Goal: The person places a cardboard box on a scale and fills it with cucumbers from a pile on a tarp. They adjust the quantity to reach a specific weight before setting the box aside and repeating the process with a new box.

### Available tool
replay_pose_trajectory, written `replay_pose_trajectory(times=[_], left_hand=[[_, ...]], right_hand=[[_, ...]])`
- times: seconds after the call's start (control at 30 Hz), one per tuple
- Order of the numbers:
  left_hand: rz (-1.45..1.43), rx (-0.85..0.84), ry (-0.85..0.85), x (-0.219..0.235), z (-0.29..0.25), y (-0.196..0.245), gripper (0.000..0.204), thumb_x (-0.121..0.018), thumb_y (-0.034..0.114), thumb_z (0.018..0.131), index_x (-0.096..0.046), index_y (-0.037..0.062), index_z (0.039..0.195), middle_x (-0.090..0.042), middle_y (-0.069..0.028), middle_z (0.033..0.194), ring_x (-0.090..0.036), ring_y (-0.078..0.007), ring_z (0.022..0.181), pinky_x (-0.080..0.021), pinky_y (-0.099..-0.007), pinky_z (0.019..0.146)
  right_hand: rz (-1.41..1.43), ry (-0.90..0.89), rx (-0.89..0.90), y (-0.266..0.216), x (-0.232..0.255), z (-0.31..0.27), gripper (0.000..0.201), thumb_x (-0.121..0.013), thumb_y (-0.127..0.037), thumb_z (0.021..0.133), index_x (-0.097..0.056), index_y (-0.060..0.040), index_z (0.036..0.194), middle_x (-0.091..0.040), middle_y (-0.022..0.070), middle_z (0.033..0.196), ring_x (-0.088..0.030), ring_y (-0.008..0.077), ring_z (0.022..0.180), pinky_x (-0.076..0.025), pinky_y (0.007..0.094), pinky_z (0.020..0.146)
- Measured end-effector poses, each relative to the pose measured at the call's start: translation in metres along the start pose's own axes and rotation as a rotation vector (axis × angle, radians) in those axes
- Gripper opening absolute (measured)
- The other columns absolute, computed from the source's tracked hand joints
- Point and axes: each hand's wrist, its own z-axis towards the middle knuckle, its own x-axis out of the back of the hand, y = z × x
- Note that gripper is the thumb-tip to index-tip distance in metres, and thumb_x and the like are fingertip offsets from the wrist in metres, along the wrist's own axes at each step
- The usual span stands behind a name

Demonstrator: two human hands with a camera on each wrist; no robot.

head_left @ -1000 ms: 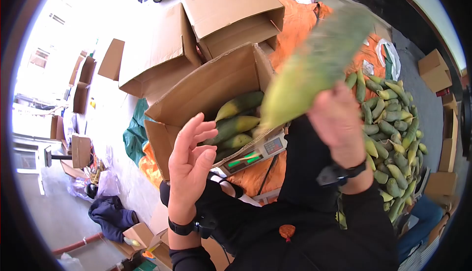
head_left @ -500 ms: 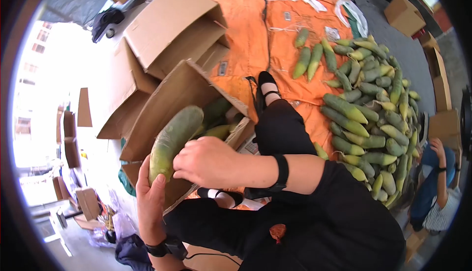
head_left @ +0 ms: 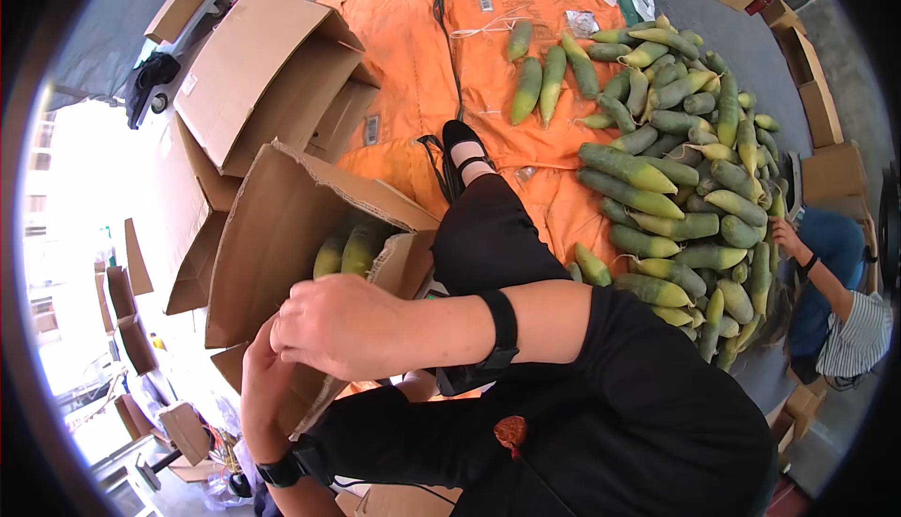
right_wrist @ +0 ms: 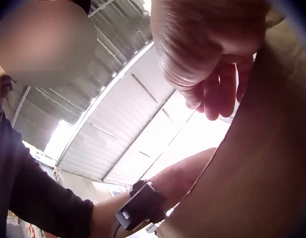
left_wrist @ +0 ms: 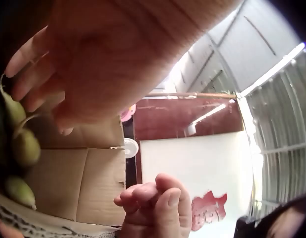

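In the head view, an open cardboard box [head_left: 282, 226] stands in front of me, with green radishes [head_left: 361, 252] inside. My right hand [head_left: 343, 325] crosses over the box's near side and overlaps my left hand [head_left: 266, 386] there. From the left wrist, the left hand [left_wrist: 98, 64] shows loosely bent fingers above several radishes [left_wrist: 26, 146], gripping none of them. The right hand [left_wrist: 158, 206] appears below it with relaxed, part-curled fingers and nothing in them. In the right wrist view, a cardboard flap [right_wrist: 257, 153] hides part of the left arm.
A large pile of green radishes [head_left: 694, 226] lies on an orange sheet [head_left: 404, 38] to the right. Other cardboard boxes [head_left: 263, 67] stand beyond the box at upper left. A second person [head_left: 835, 292] sits at the far right.
The large radish held upright over the box half a second ago is no longer in the hands. Both hands have come together lower at the box's near side. The head view has shifted rightward.
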Motion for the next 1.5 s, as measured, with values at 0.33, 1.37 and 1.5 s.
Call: replay_pose_trajectory(times=[0.33, 1.37, 1.5], left_hand=[[-0.092, -0.117, 0.383, -0.042, -0.076, -0.001, 0.033, -0.05, -0.005, 0.088, -0.058, -0.0017, 0.12, -0.063, -0.0104, 0.11, -0.06, -0.0186, 0.105, -0.046, -0.0275, 0.09], [0.099, -0.289, 0.688, -0.072, -0.059, 0.004, 0.021, -0.064, 0.004, 0.084, -0.065, 0.0013, 0.105, -0.065, -0.0139, 0.096, -0.065, -0.028, 0.085, -0.051, -0.0327, 0.074], [0.053, -0.33, 0.693, -0.071, -0.059, 0.002, 0.022, -0.064, 0.004, 0.084, -0.065, 0.0022, 0.106, -0.065, -0.0126, 0.095, -0.065, -0.0266, 0.084, -0.051, -0.0326, 0.072]], right_hand=[[-0.033, 0.29, -0.529, 0.069, 0.185, -0.036, 0.014, -0.06, -0.009, 0.091, -0.064, -0.0009, 0.102, -0.065, -0.0005, 0.093, -0.06, 0.0079, 0.084, -0.049, 0.0246, 0.077], [-0.191, 0.471, -1.633, 0.14, 0.26, -0.348, 0.033, -0.073, -0.03, 0.076, -0.06, -0.0063, 0.094, -0.054, -0.0013, 0.067, -0.044, 0.0085, 0.045, -0.03, 0.0247, 0.039], [-0.124, 0.53, -1.466, 0.094, 0.239, -0.303, 0.028, -0.072, -0.026, 0.078, -0.061, -0.0076, 0.097, -0.054, -0.0032, 0.068, -0.043, 0.006, 0.047, -0.029, 0.0232, 0.041]])
